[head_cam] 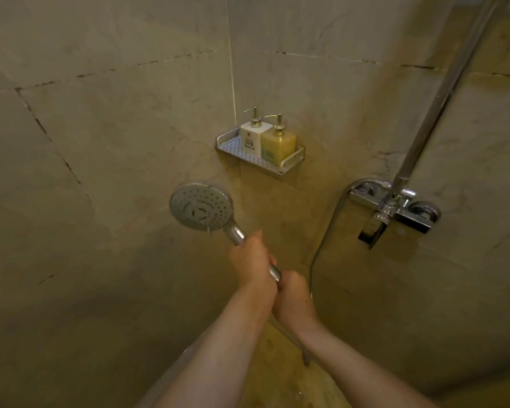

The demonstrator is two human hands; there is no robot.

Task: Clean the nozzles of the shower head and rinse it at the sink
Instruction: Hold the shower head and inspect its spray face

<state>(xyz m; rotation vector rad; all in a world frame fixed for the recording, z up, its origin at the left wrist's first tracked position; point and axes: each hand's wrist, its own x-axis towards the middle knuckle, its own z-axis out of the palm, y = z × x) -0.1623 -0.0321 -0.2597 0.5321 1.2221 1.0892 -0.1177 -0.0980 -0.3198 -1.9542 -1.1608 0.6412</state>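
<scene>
Both bare forearms reach forward and up from the bottom of the view, hands meeting in the tiled shower corner. Left hand [252, 260] is wrapped round the chrome handle of the shower head [201, 206], just below the round face, knuckles toward the camera. Right hand [292, 298] sits lower and right, touching the left wrist, fingers curled round the handle's bottom end where the hose [324, 242] joins. The shower head is held up in the air, tilted up-left, nozzle face toward the camera, apart from the walls. The hose loops from the right hand up to the wall mixer valve [395, 206] at right, under the riser pipe [442, 98]. A corner shelf [236, 153] above the hands holds a white pump bottle [251, 136] and a yellow pump bottle [278, 144], touching side by side.
</scene>
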